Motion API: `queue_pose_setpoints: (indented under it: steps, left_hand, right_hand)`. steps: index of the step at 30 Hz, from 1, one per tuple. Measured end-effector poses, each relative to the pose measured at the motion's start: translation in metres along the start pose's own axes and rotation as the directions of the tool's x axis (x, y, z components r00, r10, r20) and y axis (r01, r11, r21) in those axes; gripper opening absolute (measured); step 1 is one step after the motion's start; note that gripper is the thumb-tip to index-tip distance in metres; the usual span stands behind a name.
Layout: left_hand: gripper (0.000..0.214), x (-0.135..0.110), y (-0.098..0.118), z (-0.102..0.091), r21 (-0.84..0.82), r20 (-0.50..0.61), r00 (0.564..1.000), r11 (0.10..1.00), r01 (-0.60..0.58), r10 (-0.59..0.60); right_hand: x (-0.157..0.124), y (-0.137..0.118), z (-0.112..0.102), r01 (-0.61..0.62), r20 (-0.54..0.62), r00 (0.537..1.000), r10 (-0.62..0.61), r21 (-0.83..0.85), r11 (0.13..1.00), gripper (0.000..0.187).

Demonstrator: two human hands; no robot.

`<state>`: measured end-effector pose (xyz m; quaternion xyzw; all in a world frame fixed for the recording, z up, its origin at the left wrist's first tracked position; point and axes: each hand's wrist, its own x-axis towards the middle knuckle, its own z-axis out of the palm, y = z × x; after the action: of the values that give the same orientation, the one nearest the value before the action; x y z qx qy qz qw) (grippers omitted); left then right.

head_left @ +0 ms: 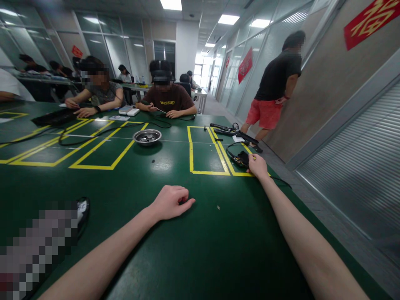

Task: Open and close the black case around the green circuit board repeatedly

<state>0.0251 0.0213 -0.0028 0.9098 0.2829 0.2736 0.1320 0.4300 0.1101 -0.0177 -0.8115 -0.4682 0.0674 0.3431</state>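
My left hand [173,202] rests on the green table with its thumb stretched out apart from loosely bent fingers, and nothing shows in it. Farther right, my right hand [258,166] is closed at the edge of a black part with a cable and small exposed components [240,160]. That part lies in the right yellow-taped box, close to the table's right edge. My fingers hide its right end, and its exact kind cannot be made out. Just beyond it lie long black bar-like parts [234,134] and a small white piece [238,139].
A metal bowl [147,137] with small pieces inside stands left of centre. Yellow tape [208,172] marks boxes on the table [200,250]. A blurred-out item [46,246] lies front left. Two people work across the table; another person [275,79] stands at the right.
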Motion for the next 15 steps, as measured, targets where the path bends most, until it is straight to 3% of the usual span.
queue_pose_setpoints:
  steps: [7,10,15]
  left_hand:
    - [0.034,0.0004,-0.0032,0.0023,-0.001,-0.015,1.0,1.0,-0.018,0.018]
    - [0.034,0.0004,-0.0041,0.0033,-0.002,-0.013,1.0,1.0,-0.015,0.015]
    - [0.034,-0.0003,-0.0029,0.002,-0.009,-0.003,1.0,1.0,-0.013,0.013]
  right_hand:
    - [0.0037,0.0028,0.0007,-0.038,0.049,0.998,0.037,0.001,0.999,0.052]
    - [0.0026,0.0022,-0.0007,0.026,0.066,0.997,-0.024,-0.018,1.0,0.056]
    - [0.0042,0.003,0.0014,0.151,0.03,0.988,-0.149,-0.077,0.986,0.044]
